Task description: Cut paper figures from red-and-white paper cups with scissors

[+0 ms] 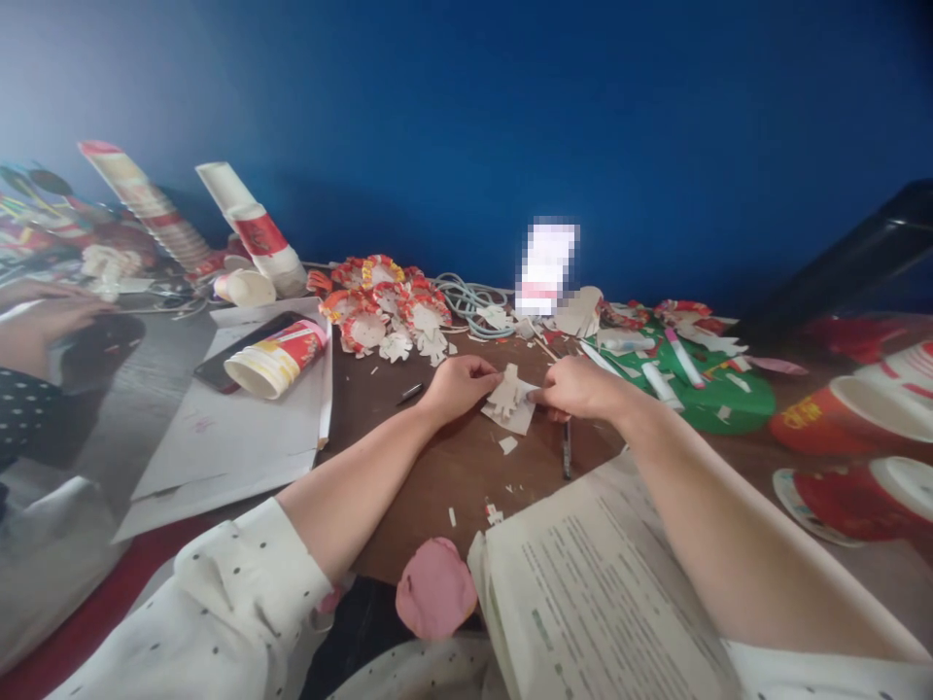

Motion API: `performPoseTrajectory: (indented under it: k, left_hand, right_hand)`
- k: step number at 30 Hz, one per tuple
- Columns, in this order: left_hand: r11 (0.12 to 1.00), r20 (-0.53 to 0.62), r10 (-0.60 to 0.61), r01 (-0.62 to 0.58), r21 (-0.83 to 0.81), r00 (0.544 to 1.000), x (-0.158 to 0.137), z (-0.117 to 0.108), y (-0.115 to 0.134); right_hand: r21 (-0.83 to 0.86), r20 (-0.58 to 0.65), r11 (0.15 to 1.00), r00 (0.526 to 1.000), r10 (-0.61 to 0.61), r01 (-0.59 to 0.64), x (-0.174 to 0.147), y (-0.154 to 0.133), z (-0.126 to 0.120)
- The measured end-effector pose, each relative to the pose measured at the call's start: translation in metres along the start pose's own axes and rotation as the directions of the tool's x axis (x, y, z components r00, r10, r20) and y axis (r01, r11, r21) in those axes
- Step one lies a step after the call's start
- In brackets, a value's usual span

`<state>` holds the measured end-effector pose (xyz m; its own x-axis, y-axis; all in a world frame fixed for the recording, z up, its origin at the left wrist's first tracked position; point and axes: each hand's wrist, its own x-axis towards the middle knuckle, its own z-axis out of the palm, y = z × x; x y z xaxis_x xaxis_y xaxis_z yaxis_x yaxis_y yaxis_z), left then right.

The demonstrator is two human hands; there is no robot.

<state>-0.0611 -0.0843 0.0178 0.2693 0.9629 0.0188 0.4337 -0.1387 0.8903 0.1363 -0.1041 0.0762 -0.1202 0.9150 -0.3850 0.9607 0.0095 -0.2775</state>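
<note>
Left hand [459, 385] is pinching a paper cutout [504, 393], which is sitting between both hands over the brown table [430, 510]. Right hand [583, 387] is curling its fingers alongside; can't tell its grip. Uneven pulling could be tearing thin prongs.

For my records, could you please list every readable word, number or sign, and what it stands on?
None legible.
Printed pages: lines too small, blurred.
Orange cup: yellow marks, blurred.
Red-banded cup: dark mark, blurred.
Tipped paper cup: print blurred.
White sheet: faint red scribble, illegible.
Lit screen: pixelated.
</note>
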Motion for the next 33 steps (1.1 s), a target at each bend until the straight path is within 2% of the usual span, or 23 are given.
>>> performPoseTrajectory:
  k: [7, 16, 20, 28, 33]
  left_hand:
    - [0.995, 0.036, -0.010, 0.006, 0.100, 0.999, -0.001, 0.002, 0.001]
    - [0.968, 0.018, -0.034, 0.028, 0.250, 0.999, -0.002, 0.004, 0.009]
    - [0.954, 0.010, -0.034, 0.030, 0.300, 0.999, -0.002, 0.005, 0.012]
    - [0.914, 0.001, -0.036, 0.032, 0.405, 0.999, -0.006, 0.009, 0.017]
    - [0.901, 0.004, -0.032, 0.027, 0.432, 0.999, -0.007, 0.011, 0.018]
  right_hand:
    - [0.065, -0.027, 0.998, 0.999, -0.019, 0.021, 0.004, 0.002, 0.004]
    - [0.365, 0.006, 0.930, 0.999, 0.036, -0.036, 0.009, 0.004, 0.013]
    - [0.446, 0.013, 0.894, 0.999, 0.040, -0.042, 0.008, 0.002, 0.016]
    - [0.458, -0.009, 0.888, 0.999, 0.053, -0.043, 0.007, -0.002, 0.018]
    - [0.363, -0.054, 0.932, 0.997, 0.049, -0.026, 0.006, -0.009, 0.023]
